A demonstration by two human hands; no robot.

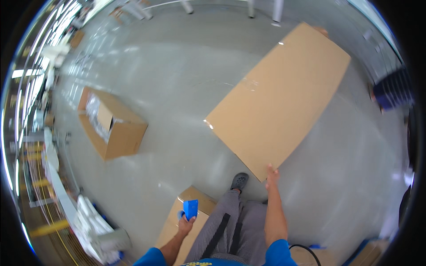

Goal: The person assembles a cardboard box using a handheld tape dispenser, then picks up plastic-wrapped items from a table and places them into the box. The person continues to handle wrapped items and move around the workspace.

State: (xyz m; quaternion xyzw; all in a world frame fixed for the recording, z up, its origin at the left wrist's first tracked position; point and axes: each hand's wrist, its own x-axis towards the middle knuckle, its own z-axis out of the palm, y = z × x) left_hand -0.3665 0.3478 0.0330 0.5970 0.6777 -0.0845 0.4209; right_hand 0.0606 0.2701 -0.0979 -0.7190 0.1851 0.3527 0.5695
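My left hand grips a blue tape dispenser by its lower end, above a taped cardboard box beside my left leg. A large flat-faced cardboard box slants across the view from upper right to lower middle. Bits of clear tape shine along its left edge. My right hand holds this box at its nearest corner, with some fingers hidden behind the cardboard. The box's depth and underside cannot be seen.
On the grey floor at left stands an open cardboard box with clear plastic wrapping inside. White rolls or bundles lie at lower left. Table legs line the far side. A dark blue striped item is at the right edge.
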